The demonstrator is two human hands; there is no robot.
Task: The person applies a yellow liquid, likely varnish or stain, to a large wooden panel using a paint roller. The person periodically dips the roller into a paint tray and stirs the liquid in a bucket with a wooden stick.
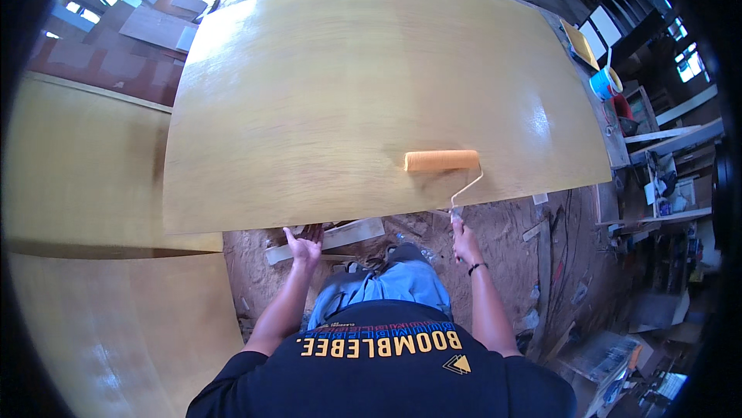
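A wide board (371, 78) with a shiny yellowish coat lies in front of me, its near edge just beyond my legs. My right hand (465, 243) is closed around the handle of a paint roller (442, 160). The orange roller sleeve rests on the board near that edge, right of the middle, and its bent wire frame reaches back over the edge. At the near edge, left of the middle, my left hand (305, 249) is palm up with the thumb spread away. Its fingertips pass under the board and are partly hidden; it holds nothing that I can see.
More yellowish boards (85, 163) lie to the left, one in front of the other. Beyond the board's right end are a yellow paint tray (581, 45) and a blue bucket (605, 84). Wood strips (340, 238) lie on the dusty ground. Cluttered shelving (672, 186) stands at right.
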